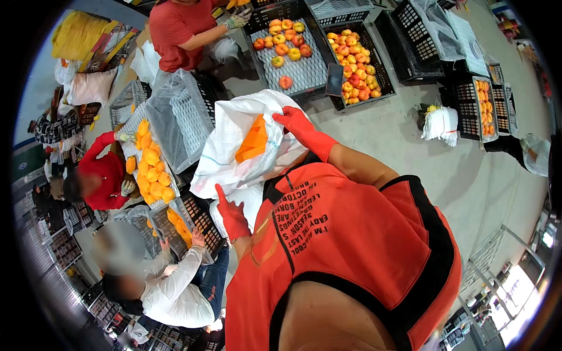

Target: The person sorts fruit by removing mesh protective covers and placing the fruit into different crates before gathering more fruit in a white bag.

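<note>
A white woven sack [219, 145] lies with its mouth spread before me. Orange foam fruit nets [253, 140] show inside it. My right hand [298, 123], in a red rubber glove, pinches the sack's rim on the far right side. My left hand [232, 215], gloved the same way, is at the sack's near left edge, its index finger stretched out and its other fingers partly curled. It grips nothing that I can see; whether the fingertip touches the sack is unclear. More white sack material [246, 206] hangs beside my apron [351, 237].
A black crate [322, 83] of peaches on padding and a fuller peach crate [386, 87] stand ahead, with a phone [334, 80] at their edges. A plastic-lined crate [162, 127] and orange-netted fruit [153, 171] lie left. Co-workers are ahead [180, 39] and left [105, 171], [175, 289].
</note>
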Tool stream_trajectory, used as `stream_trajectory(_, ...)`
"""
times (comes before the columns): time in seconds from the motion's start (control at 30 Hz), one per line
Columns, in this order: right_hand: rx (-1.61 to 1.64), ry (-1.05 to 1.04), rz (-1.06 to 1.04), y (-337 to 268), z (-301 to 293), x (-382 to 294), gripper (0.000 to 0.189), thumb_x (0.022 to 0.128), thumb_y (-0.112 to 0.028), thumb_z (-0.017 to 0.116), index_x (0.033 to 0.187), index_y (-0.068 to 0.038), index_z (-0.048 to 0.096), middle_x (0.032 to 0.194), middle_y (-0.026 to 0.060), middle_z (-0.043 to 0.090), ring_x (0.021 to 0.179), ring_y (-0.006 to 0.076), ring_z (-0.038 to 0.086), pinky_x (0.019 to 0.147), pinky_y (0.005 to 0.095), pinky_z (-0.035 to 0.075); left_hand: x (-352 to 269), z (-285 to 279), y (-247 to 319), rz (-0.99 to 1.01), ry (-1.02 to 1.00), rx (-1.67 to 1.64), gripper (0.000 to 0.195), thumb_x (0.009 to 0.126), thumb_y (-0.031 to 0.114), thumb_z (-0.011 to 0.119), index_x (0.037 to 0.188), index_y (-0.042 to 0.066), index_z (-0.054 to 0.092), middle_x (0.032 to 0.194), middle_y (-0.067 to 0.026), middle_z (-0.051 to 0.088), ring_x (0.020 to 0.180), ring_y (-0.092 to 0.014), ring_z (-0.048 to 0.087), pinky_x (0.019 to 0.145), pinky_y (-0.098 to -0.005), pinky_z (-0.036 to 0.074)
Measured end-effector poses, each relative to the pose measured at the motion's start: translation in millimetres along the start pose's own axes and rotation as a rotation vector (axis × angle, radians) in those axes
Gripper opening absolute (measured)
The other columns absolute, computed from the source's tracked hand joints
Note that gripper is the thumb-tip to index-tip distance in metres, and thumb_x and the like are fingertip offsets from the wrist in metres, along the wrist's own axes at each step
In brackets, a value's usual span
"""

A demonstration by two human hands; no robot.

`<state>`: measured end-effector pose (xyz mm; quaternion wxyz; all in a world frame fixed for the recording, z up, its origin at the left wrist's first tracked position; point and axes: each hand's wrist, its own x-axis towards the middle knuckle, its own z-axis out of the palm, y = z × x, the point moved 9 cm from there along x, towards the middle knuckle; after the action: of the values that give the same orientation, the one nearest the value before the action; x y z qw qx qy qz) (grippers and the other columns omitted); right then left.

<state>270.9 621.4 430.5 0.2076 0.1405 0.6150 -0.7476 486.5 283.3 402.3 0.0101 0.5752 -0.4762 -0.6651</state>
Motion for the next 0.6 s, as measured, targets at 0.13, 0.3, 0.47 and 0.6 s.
stream_trajectory(0.13,0.162,0.093,-0.069,-15.4,-11.9,15.1,0.032,0.088,-0.027,0.068,0.104,0.0,0.062,0.093,0.009,0.066,0.078,0.0193,0.064,0.064,0.0351,0.054,30.3,45.1,17.5,0.055,-0.415,-0.501,0.055,0.09,0.026,0.064,0.137,0.005,0.045,0.133,-0.0177,0.053,0.122,-0.032,0.052,0.107,-0.0487,0.039)
stream_trajectory(0.3,0.312,0.134,0.03,-31.0,-25.1,23.7,0.027,0.086,-0.019,0.07,0.106,-0.002,0.062,0.098,0.0079,0.067,0.082,0.0205,0.066,0.071,0.0355,0.054,48.4,72.7,57.2,0.017,-0.55,-0.605,0.06,0.088,0.017,0.064,0.139,0.0,0.038,0.137,-0.0191,0.047,0.124,-0.039,0.047,0.107,-0.0536,0.038)
stream_trajectory(0.47,0.555,0.008,0.037,-22.8,-20.6,34.7,0.026,0.088,-0.012,0.064,0.11,0.001,0.06,0.103,0.0123,0.067,0.09,0.0253,0.068,0.081,0.0384,0.055,-0.5,104.4,82.3,0.065,-0.506,-0.59,0.071,0.09,0.038,0.06,0.144,0.003,0.031,0.143,-0.0201,0.039,0.131,-0.034,0.04,0.108,-0.0489,0.036)
stream_trajectory(0.6,0.592,-0.224,0.034,-31.0,11.9,38.4,0.028,0.089,-0.013,0.063,0.112,0.003,0.061,0.108,0.0125,0.067,0.097,0.0263,0.066,0.091,0.0397,0.051,48.2,77.0,70.5,0.112,-0.596,-0.65,0.083,0.091,0.06,0.046,0.154,0.015,0.018,0.154,-0.0164,0.023,0.138,-0.041,0.028,0.11,-0.0562,0.031)
